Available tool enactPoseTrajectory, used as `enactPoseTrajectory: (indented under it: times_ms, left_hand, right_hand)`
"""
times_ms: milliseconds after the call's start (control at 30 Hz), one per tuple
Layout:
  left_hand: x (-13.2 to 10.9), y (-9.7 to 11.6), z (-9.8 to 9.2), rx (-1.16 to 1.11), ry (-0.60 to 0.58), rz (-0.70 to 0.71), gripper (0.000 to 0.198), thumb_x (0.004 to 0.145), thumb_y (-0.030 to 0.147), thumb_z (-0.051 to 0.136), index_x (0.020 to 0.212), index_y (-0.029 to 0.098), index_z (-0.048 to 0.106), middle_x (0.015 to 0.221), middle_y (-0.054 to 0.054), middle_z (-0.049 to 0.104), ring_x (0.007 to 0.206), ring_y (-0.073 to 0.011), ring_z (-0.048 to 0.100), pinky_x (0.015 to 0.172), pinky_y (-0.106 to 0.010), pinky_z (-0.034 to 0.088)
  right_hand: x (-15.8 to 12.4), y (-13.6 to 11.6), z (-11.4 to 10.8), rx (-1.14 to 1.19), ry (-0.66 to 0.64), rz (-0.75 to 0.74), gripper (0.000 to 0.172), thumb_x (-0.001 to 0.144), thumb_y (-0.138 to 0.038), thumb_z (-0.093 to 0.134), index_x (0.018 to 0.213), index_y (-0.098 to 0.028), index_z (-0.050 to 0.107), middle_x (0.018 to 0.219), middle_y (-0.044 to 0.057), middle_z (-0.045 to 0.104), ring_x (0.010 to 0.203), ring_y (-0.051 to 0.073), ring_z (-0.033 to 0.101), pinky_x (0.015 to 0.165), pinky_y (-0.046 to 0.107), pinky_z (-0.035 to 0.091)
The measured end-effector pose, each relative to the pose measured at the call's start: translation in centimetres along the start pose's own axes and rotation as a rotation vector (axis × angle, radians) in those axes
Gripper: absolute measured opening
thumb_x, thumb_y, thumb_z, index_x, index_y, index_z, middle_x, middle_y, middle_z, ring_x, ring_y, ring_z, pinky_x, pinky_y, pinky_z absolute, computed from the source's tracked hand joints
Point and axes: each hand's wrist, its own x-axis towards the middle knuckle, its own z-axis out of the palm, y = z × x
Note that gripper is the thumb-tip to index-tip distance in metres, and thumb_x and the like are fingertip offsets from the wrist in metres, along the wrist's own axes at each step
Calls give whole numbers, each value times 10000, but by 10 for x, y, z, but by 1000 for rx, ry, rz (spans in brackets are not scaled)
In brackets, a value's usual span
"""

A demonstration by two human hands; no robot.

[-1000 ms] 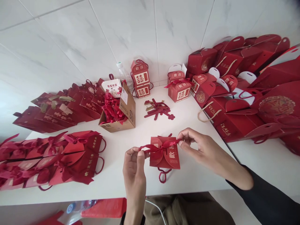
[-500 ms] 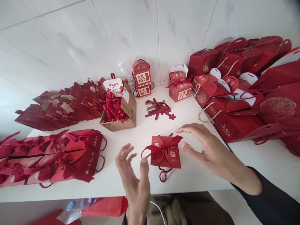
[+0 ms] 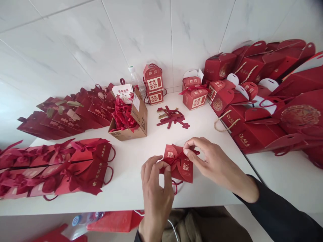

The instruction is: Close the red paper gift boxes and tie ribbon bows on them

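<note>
A small flat red gift bag (image 3: 183,168) with gold characters lies on the white table (image 3: 141,188) near its front edge. A red ribbon bow (image 3: 176,158) crosses the bag's top. My left hand (image 3: 155,188) pinches the left end of the ribbon with closed fingers. My right hand (image 3: 209,160) pinches the right end of the bow with thumb and forefinger. The bag's red cord handle (image 3: 175,185) pokes out below it.
An open cardboard box (image 3: 131,117) holds red ribbons. Flat red bags with bows lie at the left (image 3: 63,164) and back left (image 3: 73,112). Upright red boxes (image 3: 154,84) stand by the wall, with many more piled at the right (image 3: 264,101). Red tags (image 3: 173,117) lie mid-table.
Both hands let go of the ribbon and spread open half a second ago. They have now closed on the bow ends again, nearer the bag's middle.
</note>
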Motion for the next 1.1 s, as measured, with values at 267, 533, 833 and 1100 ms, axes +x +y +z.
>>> enactPoseTrajectory:
  times_ms: [267,533,833,1100]
  left_hand:
    - [-2,2,-1,-89,-51,-197,117,1022,293,505,983,264,611,1180,-78,748,991,-244,710,847,-383,529]
    - [-8,8,-5,-285,-9,-307,148,989,371,590,1068,252,554,1355,-146,669,1207,-287,665,796,-363,552]
    - [-7,10,-9,-377,14,-539,295,934,490,647,1080,248,564,1301,-104,631,1059,-238,653,789,-340,561]
    - [-8,2,-9,-436,-61,-465,265,940,474,664,1004,224,721,1218,-105,683,1127,-255,656,786,-308,585]
  right_hand:
    - [-1,-1,-2,-3,10,72,189,1078,-366,422,985,-249,538,987,11,667,724,213,603,527,329,349]
    - [-3,1,-3,12,28,93,196,1077,-381,442,1003,-249,567,998,9,675,893,239,646,589,338,391]
    - [-9,6,-4,114,-4,142,167,1060,-405,536,1068,-266,628,1042,-24,692,928,205,650,649,311,438]
    - [-7,7,-1,162,-13,135,178,1074,-389,535,992,-256,623,958,-41,685,844,181,642,638,295,436]
